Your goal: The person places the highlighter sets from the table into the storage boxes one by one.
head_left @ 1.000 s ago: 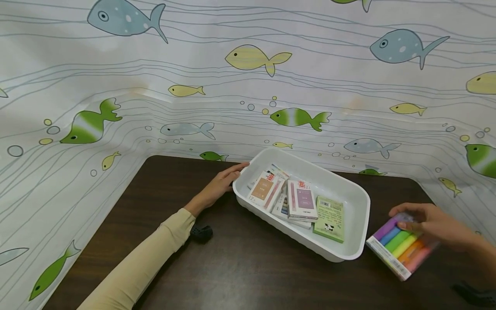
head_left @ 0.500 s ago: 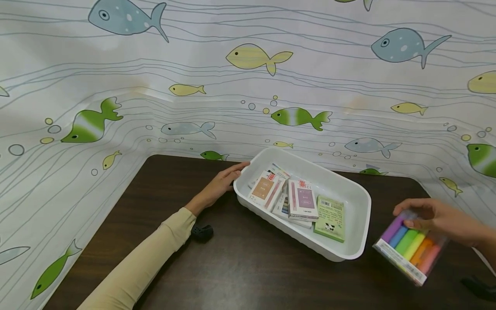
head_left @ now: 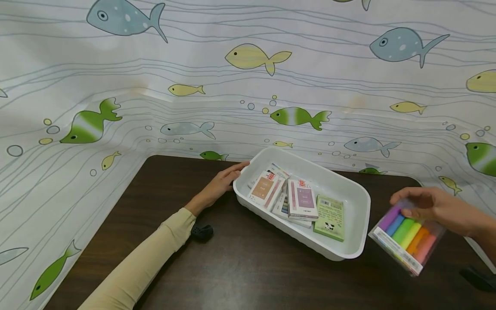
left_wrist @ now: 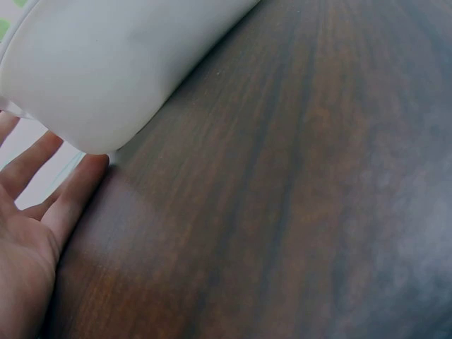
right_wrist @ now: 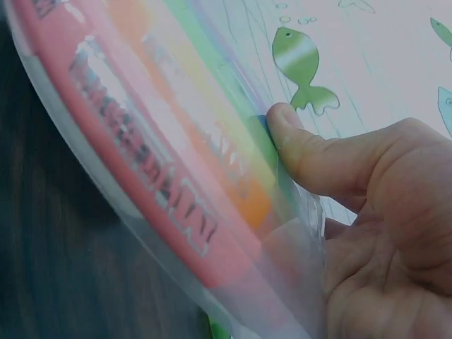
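My right hand (head_left: 439,211) pinches a clear plastic pack of highlighters (head_left: 404,237) between thumb and fingers, off the right end of a white plastic basket (head_left: 354,215). In the right wrist view, the thumb (right_wrist: 304,145) presses on the clear wrapper over the colourful pens. The pack hangs tilted, its white barcode strip lowest. At the basket's left end is my left hand (head_left: 222,181), its fingers against the corner. The left wrist view has these fingers (left_wrist: 78,194) fairly straight along the basket's outer wall (left_wrist: 106,78).
Inside the basket lie several small boxes: one with a brown panel (head_left: 265,189), one with a purple panel (head_left: 303,199), and a green one (head_left: 329,218) with a cow picture. Fish-patterned sheeting (head_left: 248,103) borders the dark wooden table (head_left: 232,267) behind and at both sides.
My right hand has risen slightly with the highlighter pack, which swung right, then a little back left. The left hand and the basket have stayed in place.
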Action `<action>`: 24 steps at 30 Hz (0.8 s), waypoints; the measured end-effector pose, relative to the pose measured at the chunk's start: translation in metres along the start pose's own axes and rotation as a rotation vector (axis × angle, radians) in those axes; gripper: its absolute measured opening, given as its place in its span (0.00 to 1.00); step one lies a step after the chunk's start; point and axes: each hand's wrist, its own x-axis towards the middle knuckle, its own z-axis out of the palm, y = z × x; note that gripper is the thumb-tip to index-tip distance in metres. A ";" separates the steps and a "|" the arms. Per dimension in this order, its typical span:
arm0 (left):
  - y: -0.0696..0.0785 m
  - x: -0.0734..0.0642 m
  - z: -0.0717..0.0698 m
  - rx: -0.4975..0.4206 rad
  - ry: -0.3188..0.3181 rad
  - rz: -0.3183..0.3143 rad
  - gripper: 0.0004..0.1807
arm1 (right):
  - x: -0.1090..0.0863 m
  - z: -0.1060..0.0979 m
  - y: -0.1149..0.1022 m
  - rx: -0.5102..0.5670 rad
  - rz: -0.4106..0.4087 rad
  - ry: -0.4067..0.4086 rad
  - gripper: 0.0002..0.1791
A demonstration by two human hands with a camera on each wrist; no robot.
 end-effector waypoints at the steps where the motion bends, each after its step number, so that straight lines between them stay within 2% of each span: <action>1: 0.000 0.000 0.000 0.000 0.001 0.000 0.27 | 0.002 0.001 -0.003 0.005 -0.009 -0.004 0.14; 11: -0.002 -0.002 -0.001 -0.002 0.011 0.003 0.27 | 0.025 0.006 -0.018 0.035 -0.032 -0.042 0.14; 17: -0.003 -0.001 0.001 -0.008 -0.002 0.005 0.26 | 0.037 0.007 -0.018 0.090 -0.105 -0.088 0.15; 24: -0.001 0.000 0.001 -0.002 0.010 0.001 0.25 | 0.051 0.012 -0.023 0.099 -0.100 -0.043 0.19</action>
